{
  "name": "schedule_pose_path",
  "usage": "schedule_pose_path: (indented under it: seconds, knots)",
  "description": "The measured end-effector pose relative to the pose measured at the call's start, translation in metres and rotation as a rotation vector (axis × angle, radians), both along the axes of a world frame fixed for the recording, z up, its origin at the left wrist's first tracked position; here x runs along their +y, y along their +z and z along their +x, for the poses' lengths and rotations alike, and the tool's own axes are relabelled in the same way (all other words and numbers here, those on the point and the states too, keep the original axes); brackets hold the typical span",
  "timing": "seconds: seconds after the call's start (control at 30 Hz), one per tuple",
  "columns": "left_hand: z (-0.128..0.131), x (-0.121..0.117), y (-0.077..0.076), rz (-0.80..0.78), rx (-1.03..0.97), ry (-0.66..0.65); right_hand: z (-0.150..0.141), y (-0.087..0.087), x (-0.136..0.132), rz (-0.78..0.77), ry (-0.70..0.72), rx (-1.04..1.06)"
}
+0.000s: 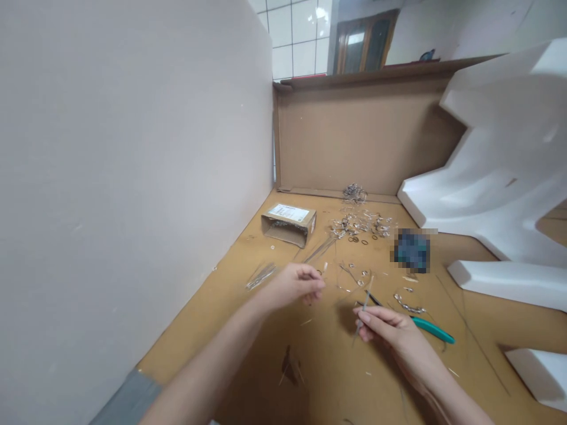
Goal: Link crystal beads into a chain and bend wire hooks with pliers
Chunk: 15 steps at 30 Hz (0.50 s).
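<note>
My right hand is closed in a pinch on a thin grey strip, which points up and away from me. Whether it is wire or a slim tool I cannot tell. To its left, my left hand hovers with curled fingers; what they hold, if anything, is too small to make out. Pliers with a green handle lie partly hidden behind my right hand. Just beyond, a string of shiny silver pieces rests on the brown board, and loose bits of wire are scattered between the hands.
An open small carton stands at the back left. Beyond my hands are a heap of silver metal pieces and a bundle of thin wires. A blurred dark object lies near white foam blocks. A pale panel borders the left.
</note>
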<state>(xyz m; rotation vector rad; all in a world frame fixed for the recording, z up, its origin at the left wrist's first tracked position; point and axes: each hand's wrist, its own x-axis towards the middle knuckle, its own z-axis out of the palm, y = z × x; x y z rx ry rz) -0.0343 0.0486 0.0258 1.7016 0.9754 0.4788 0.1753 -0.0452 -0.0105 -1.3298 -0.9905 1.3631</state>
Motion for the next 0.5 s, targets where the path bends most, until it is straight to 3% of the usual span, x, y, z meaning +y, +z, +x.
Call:
schedule_pose_path:
  seconds: [0.07,0.17,0.33,0.5]
  knots:
    - [0.024,-0.018,-0.008,-0.117,-0.218,-0.011,-0.001,0.0,0.0,-0.002,-0.007,0.021]
    - [0.043,-0.032,-0.017,-0.202,-0.291,-0.027,-0.001,-0.002,0.0,0.005,0.004,0.025]
    - [0.046,-0.034,-0.025,-0.307,-0.33,-0.049,-0.002,-0.006,0.001,0.045,0.045,-0.088]
    - [0.048,-0.036,-0.034,-0.275,-0.332,-0.001,-0.003,-0.004,0.001,0.049,0.085,-0.154]
